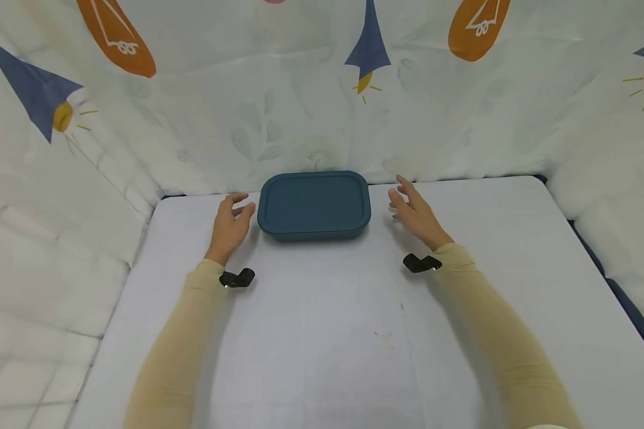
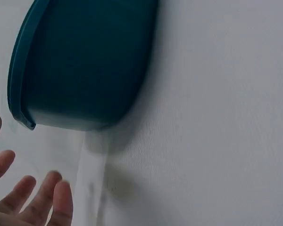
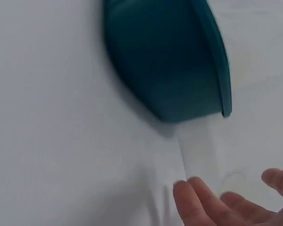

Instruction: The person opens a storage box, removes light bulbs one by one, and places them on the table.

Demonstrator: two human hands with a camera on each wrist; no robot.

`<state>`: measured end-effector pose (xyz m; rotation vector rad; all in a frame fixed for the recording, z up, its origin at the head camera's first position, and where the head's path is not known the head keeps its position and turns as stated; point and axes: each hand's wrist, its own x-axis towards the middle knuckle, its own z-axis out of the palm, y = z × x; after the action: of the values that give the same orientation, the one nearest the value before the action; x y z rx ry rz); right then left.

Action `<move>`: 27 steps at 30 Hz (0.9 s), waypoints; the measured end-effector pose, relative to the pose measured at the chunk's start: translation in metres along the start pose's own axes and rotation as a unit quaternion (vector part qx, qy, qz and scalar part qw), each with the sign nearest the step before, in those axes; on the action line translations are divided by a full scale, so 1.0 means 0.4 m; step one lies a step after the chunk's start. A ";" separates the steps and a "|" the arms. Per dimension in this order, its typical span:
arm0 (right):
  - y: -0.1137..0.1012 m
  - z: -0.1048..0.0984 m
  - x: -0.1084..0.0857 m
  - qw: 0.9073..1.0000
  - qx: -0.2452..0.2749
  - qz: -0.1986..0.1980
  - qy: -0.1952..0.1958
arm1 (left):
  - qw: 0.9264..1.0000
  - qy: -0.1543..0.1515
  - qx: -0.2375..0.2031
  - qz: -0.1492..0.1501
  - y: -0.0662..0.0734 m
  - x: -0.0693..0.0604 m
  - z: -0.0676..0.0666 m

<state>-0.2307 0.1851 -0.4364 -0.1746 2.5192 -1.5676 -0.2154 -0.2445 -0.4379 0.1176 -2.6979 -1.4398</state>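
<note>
A dark teal lidded box [image 1: 314,204] with rounded corners sits at the far edge of the white table, its lid on. To its left, my left hand [image 1: 232,225] hovers close to the box's side, fingers loosely bent and holding nothing. My right hand [image 1: 415,215] is off to the box's right, a wider gap between them, its fingers relaxed and apart. In the left wrist view the box's side [image 2: 89,66] shows above the fingertips, clear of them. The right wrist view likewise has the box's side [image 3: 165,61] apart from the fingers.
A white cloth covers the table [image 1: 322,333]. Behind it hangs a pale curtain [image 1: 300,107] printed with rockets and orange shapes, close against the box's back. More pale fabric [image 1: 48,238] hangs along the left side. Each wrist carries a small black camera mount [image 1: 237,277].
</note>
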 end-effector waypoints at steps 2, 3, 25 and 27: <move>-0.011 0.013 0.005 0.998 0.063 0.020 -0.022 | 0.997 -0.019 -0.064 -0.024 0.007 0.000 0.004; -0.016 0.019 0.007 0.995 0.095 0.030 -0.033 | 0.994 -0.028 -0.095 -0.039 0.010 0.001 0.006; -0.019 0.083 0.030 0.900 0.426 0.074 -0.059 | 0.878 -0.198 -0.396 -0.180 0.016 0.008 -0.037; -0.019 0.087 0.033 0.903 0.419 0.078 -0.058 | 0.864 -0.208 -0.416 -0.193 0.011 0.009 -0.043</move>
<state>-0.2366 0.1488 -0.4459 0.0489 1.5218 -2.2987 -0.2171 -0.2566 -0.4246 0.3245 -2.0868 -2.9046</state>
